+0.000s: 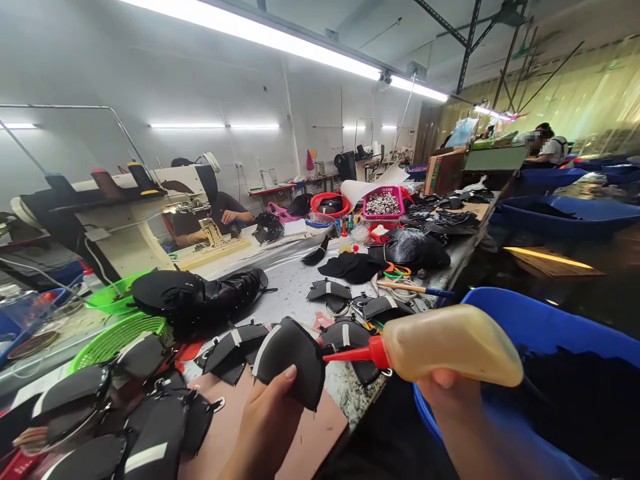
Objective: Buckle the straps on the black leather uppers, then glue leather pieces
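Observation:
My left hand (273, 417) grips a curved black padded piece (295, 350) that has a pale strip along its left edge. In my right hand (450, 400) is a squeeze bottle (450, 343) of yellowish liquid, tipped nearly sideways. Its red nozzle (353, 354) points left, and the tip meets or nearly meets the right edge of the black piece. Below lies a pinkish board (320, 427) on the table. More black pieces with pale strips (237, 343) lie around my left hand, some with metal rings.
Green baskets (120, 340) and stacked black pieces (155, 427) crowd the left. A blue tub (500, 300) with black material stands at right. Across the table, a co-worker's hands (233, 217) are at a sewing machine (165, 193). A blue-handled tool (425, 289) lies farther back.

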Motion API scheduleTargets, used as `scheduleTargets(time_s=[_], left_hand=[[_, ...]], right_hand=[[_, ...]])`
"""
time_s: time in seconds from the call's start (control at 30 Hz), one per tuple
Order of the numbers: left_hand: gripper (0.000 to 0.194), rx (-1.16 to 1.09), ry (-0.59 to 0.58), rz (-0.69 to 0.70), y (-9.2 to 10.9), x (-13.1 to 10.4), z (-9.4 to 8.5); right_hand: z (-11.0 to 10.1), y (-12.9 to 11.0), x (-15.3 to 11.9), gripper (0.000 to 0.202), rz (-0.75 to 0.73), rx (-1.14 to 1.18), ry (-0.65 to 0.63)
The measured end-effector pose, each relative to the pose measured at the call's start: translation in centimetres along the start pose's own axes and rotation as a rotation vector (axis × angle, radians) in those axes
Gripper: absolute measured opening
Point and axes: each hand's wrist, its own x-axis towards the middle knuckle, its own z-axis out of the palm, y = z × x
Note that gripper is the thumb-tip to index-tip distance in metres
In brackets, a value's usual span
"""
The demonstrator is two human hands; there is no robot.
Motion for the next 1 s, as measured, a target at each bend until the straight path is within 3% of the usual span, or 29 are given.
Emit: scheduleTargets(time_s=[0.2, 0.5, 0.77, 1.0], left_hand=[[0.049, -0.01, -0.029, -0.074, 0.4, -0.6, 0.1], [0.051, 0.041, -0.047, -0.08, 0.4, -0.7, -0.3], [0.051, 0.062, 0.019, -0.078, 0.0, -0.5, -0.5], [0.038, 0.144, 0.071, -0.072, 0.1, -1.0, -0.4]], right_hand=[[1.1, -0.7, 0.1, 0.043, -0.056, -0.085, -0.037], [0.3, -0.4, 0.3, 0.047, -0.029, -0.14, -0.036], [0.3, -0.8, 0.5, 0.04, -0.123, -0.187, -0.103], [0.9, -1.6, 0.5, 0.052, -0.155, -0.25, -0.084]])
